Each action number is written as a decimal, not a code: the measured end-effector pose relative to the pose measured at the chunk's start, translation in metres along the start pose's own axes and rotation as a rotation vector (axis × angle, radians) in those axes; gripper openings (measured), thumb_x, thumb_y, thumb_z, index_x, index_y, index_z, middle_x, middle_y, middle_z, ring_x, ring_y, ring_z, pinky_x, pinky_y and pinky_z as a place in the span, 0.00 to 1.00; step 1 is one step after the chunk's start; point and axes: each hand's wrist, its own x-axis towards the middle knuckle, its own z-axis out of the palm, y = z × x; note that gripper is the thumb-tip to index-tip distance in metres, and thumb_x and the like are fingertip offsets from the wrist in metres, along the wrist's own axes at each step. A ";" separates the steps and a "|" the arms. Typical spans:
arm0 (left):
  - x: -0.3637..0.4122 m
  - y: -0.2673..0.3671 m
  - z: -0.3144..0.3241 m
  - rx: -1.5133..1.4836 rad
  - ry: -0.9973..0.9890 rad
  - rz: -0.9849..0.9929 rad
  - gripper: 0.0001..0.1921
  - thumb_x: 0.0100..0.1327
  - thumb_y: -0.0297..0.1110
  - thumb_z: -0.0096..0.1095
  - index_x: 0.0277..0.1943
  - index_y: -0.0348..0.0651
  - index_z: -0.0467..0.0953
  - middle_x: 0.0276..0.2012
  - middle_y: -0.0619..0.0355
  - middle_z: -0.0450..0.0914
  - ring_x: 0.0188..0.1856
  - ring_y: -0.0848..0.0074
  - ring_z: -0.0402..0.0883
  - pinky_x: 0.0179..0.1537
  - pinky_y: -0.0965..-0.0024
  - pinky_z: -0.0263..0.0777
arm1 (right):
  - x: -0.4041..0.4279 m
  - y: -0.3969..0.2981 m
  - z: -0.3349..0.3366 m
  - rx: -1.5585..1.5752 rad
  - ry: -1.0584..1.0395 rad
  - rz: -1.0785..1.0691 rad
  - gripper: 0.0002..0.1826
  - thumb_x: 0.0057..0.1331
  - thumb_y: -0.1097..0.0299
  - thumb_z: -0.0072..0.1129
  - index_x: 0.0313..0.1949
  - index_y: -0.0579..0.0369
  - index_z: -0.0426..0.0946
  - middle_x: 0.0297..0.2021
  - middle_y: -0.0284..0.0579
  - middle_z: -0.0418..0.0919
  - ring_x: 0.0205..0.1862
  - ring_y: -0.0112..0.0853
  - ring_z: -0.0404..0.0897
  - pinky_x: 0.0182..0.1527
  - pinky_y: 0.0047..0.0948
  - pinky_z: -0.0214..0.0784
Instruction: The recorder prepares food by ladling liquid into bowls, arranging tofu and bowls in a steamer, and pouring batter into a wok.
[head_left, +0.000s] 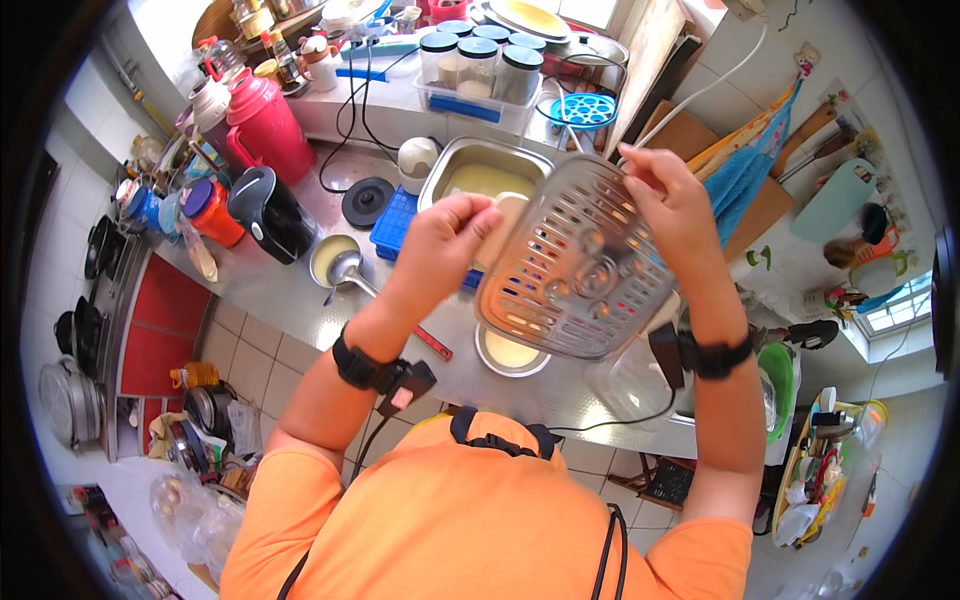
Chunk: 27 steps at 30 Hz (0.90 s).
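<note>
My right hand (664, 202) grips the upper edge of a translucent grey plastic drain tray (574, 274) with slots, held tilted above the counter. Between thumb and fingers of my left hand (442, 244) is a pale beige flat piece (504, 223), partly hidden behind the tray; its material is unclear. Behind it stands a rectangular steel pan (504, 148) with yellowish liquid inside. Below the tray is a round metal bowl (482, 360) of pale yellow liquid. A steel ladle (346, 267) with a red handle end rests over a smaller bowl (314, 262) of similar liquid.
A blue plastic basket (390, 225), a black round lid (368, 202), a black electric kettle (271, 216) and a red thermos flask (268, 124) stand left on the steel counter (262, 289). Lidded jars (476, 64) line the sill behind. A green basin (776, 390) is at right.
</note>
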 end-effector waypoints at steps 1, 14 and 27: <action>0.008 -0.008 -0.006 -0.089 0.045 -0.087 0.11 0.66 0.33 0.56 0.43 0.32 0.75 0.33 0.65 0.77 0.34 0.88 0.71 0.37 0.81 0.67 | 0.012 0.009 0.006 -0.076 0.040 -0.103 0.13 0.59 0.76 0.54 0.44 0.62 0.75 0.37 0.49 0.75 0.40 0.39 0.75 0.45 0.30 0.66; 0.095 -0.154 -0.095 -0.264 0.124 -0.403 0.12 0.65 0.37 0.56 0.38 0.36 0.79 0.25 0.65 0.77 0.22 0.88 0.67 0.23 0.81 0.58 | -0.038 0.144 0.107 0.459 0.192 0.570 0.11 0.65 0.70 0.53 0.43 0.63 0.73 0.25 0.33 0.77 0.21 0.16 0.70 0.21 0.16 0.61; 0.129 -0.254 -0.084 0.305 0.018 -0.275 0.16 0.66 0.29 0.45 0.51 0.28 0.72 0.44 0.51 0.79 0.47 0.74 0.77 0.49 0.73 0.67 | -0.027 0.211 0.165 0.139 0.216 0.700 0.12 0.58 0.76 0.52 0.41 0.64 0.77 0.25 0.37 0.77 0.18 0.22 0.72 0.19 0.22 0.66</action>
